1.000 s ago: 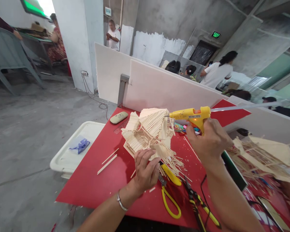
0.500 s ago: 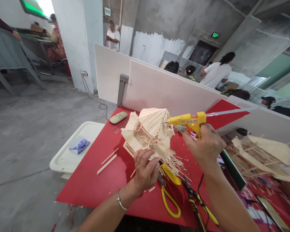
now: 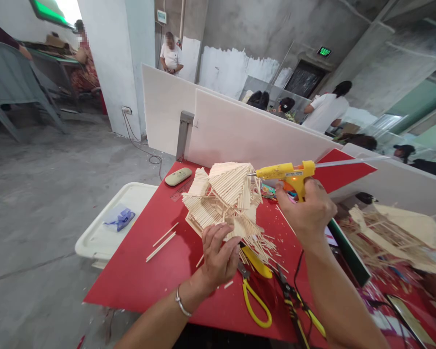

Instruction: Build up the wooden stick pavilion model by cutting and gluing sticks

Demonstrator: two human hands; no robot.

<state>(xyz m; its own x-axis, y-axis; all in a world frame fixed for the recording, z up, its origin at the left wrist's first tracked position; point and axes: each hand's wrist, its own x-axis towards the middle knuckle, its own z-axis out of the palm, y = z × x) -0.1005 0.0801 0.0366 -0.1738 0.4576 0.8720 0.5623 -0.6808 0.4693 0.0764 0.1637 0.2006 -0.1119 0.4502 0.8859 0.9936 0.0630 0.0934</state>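
Observation:
A model house of thin wooden sticks [image 3: 225, 196] stands on the red table [image 3: 156, 271]. My left hand [image 3: 218, 257] is closed on the model's near edge and steadies it. My right hand [image 3: 307, 213] grips a yellow hot glue gun [image 3: 285, 173] by its handle. The gun's nozzle points left at the upper right side of the stick roof, close to or touching it. A clear glue stick juts out of the gun's back to the right.
Yellow-handled scissors [image 3: 254, 295] and yellow pliers [image 3: 301, 310] lie near my forearms. Loose sticks [image 3: 162, 242] lie left of the model, a remote [image 3: 178, 176] behind it. A white tray [image 3: 109, 228] adjoins the table's left side. Another stick structure [image 3: 396, 237] sits right. White partitions [image 3: 247, 131] stand behind, people beyond.
The glue gun dipped left toward the roof half a second ago, then rose and drew slightly right again. My left hand has stayed on the model.

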